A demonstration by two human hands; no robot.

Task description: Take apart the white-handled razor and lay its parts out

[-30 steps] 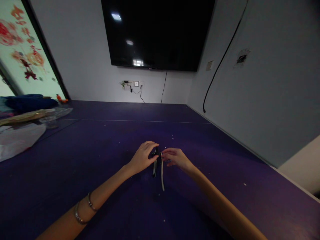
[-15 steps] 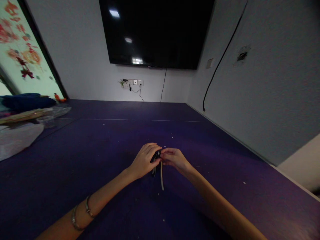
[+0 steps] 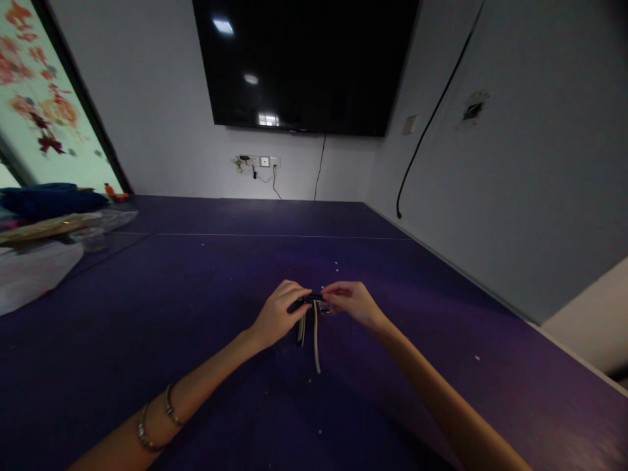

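Observation:
Between my two hands is a small black object [image 3: 314,297] with a shiny, clear or metallic bit at its right end; its kind cannot be made out. My left hand [image 3: 279,314] grips the left part between thumb and fingers. At the right end, my right hand [image 3: 350,301] pinches it with thumb and fingertips. A pale, cord-like strip [image 3: 316,343] hangs below the object. Left of it, a shorter pale and dark piece [image 3: 301,330] also hangs down, under my left fingers. My fingers cover part of the object.
A purple surface [image 3: 220,392] with small white specks spreads under my hands. A blue cloth bundle [image 3: 49,199] and clear plastic [image 3: 36,275] lie at the left. A television [image 3: 314,65] hangs over sockets [image 3: 265,161]. A black cable [image 3: 432,118] hangs along the right wall.
My right hand has shifted slightly right and up. More of the black object now shows between my hands, with its shiny end exposed. My left hand still grips it.

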